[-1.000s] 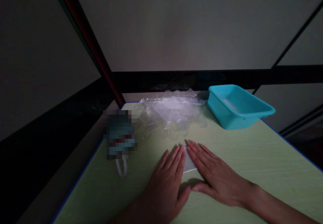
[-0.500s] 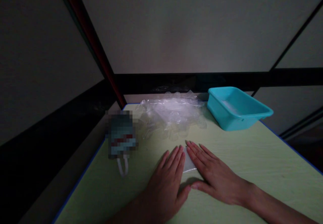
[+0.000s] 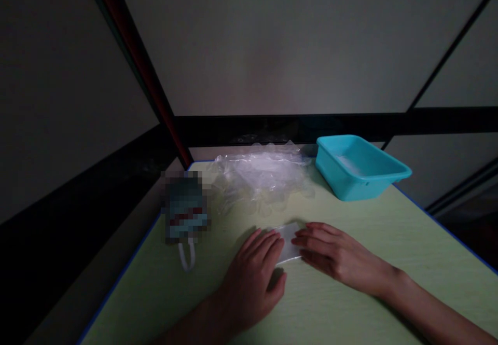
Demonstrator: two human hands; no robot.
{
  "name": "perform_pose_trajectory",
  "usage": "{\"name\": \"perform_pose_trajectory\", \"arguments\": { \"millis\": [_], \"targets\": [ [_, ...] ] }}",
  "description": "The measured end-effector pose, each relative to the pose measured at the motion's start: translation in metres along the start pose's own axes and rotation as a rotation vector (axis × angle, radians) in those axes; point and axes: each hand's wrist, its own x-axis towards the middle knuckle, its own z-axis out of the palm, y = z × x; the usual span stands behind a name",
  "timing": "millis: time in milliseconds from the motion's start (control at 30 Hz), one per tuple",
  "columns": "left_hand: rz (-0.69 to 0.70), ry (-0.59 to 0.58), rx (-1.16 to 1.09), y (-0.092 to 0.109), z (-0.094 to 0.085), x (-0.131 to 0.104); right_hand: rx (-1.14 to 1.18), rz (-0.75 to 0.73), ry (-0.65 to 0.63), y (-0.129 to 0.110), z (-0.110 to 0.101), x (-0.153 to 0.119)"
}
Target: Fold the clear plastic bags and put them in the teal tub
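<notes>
Head view: a flat translucent packet [image 3: 288, 242] lies on the pale green table [image 3: 350, 303], lower centre of the frame, between the two hands. Left hand [image 3: 252, 277]: fingers close together, lightly bent, over the packet's left edge, thumb apart. Right hand [image 3: 334, 254]: fingers curved and slightly parted, tips at its right edge. Crumpled clear plastic [image 3: 264, 174], centre; turquoise basin [image 3: 350, 181], right of centre.
</notes>
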Motion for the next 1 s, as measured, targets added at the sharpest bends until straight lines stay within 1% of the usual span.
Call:
{"name": "perform_pose_trajectory", "arguments": {
  "millis": [133,233,300,367,400,467,533,600,667,733,767,867,1000],
  "targets": [
    [-0.008,0.037,-0.032,0.001,0.002,0.000,-0.046,-0.031,0.006,0.001,0.007,0.002],
    [-0.016,0.072,-0.057,0.000,0.004,0.000,-0.051,-0.044,0.084,0.003,0.010,0.003],
    [-0.021,0.112,-0.090,-0.002,0.005,0.001,0.003,-0.048,0.135,0.001,0.010,0.003],
    [-0.035,0.157,-0.152,-0.002,0.004,0.003,0.137,-0.007,0.176,-0.002,0.008,0.002],
    [-0.052,0.177,-0.199,-0.002,0.003,0.004,0.230,0.040,0.194,-0.005,0.006,0.002],
    [-0.119,0.192,-0.318,0.000,0.000,0.006,0.443,0.182,0.228,-0.010,0.004,0.003],
    [-0.243,0.166,-0.454,0.002,-0.004,0.009,0.659,0.338,0.271,-0.012,0.004,0.004],
    [-0.401,0.104,-0.648,0.004,-0.006,0.013,0.885,0.456,0.324,-0.012,0.008,0.007],
    [-0.531,0.045,-0.907,0.004,-0.008,0.017,1.136,0.525,0.346,-0.010,0.016,0.009],
    [-0.609,0.010,-1.129,0.004,-0.010,0.020,1.365,0.573,0.326,-0.007,0.025,0.011],
    [-0.637,0.009,-1.195,0.003,-0.011,0.021,1.449,0.592,0.320,-0.007,0.028,0.011],
    [-0.696,0.030,-1.279,0.001,-0.012,0.021,1.576,0.619,0.339,-0.007,0.035,0.011],
    [-0.703,0.049,-1.324,-0.001,-0.008,0.019,1.598,0.628,0.325,-0.012,0.031,0.013]
  ]
}}
